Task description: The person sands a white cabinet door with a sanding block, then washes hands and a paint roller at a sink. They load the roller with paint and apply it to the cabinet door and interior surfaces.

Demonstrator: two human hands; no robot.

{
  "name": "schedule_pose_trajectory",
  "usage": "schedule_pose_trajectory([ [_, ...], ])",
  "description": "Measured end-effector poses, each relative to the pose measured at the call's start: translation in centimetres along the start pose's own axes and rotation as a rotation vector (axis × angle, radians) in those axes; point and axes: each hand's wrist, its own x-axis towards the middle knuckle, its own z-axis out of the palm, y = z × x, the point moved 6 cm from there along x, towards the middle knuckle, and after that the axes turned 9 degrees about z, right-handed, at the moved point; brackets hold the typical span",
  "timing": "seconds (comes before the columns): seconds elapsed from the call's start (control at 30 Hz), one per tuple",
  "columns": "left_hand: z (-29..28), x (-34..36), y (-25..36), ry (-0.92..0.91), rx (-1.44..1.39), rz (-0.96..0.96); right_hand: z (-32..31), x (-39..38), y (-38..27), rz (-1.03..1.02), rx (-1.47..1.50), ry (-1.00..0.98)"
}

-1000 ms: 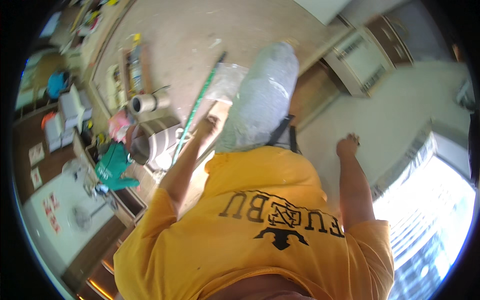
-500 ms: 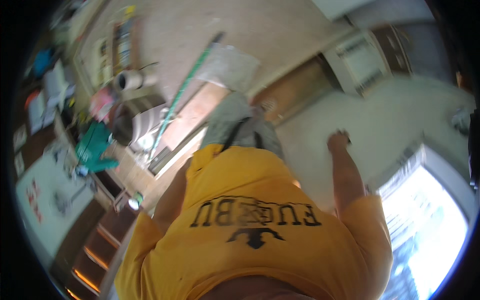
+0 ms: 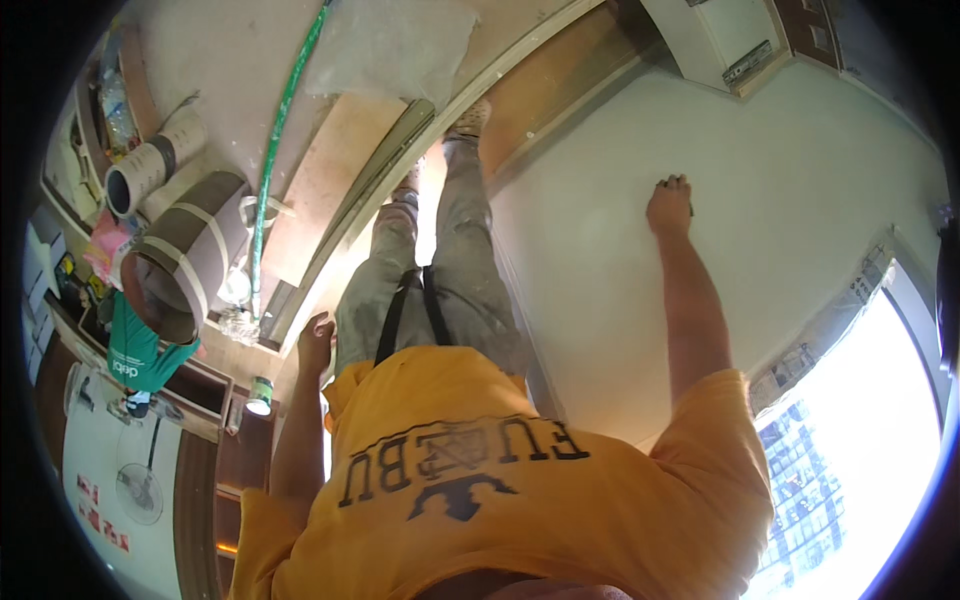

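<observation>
My right hand (image 3: 669, 206) is stretched out over a broad pale, smooth surface (image 3: 590, 230), at or close to it. Its fingers are curled closed around something small and dark, of which only a sliver shows beside the fingers; its kind is not clear. My left hand (image 3: 316, 343) hangs low beside my left leg, apart from any object. Its fingers are loosely bent and parted, and nothing shows in them.
To the left lie a brown roll (image 3: 190, 250), a cardboard tube (image 3: 150, 170), a green pole (image 3: 280, 130) and a teal bag (image 3: 140, 345). A small can (image 3: 259, 395) and a fan (image 3: 139, 492) are farther left. A bright window (image 3: 850, 480) is at right.
The view has swung, and my legs show more fully. My left hand has come into sight beside my leg. My right hand appears farther up over the pale surface, still closed.
</observation>
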Motion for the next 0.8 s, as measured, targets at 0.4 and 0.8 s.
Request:
schedule_pose_trajectory([
  [0.4, -5.0, -6.0, -9.9, -0.080, -0.024, -0.330, 4.0, -10.3, -13.4, -0.372, 0.079, -0.089],
  [0.8, -10.2, -5.2, -14.7, -0.008, -0.180, -0.332, 3.7, -7.6, -15.8, -0.315, -0.088, -0.230],
])
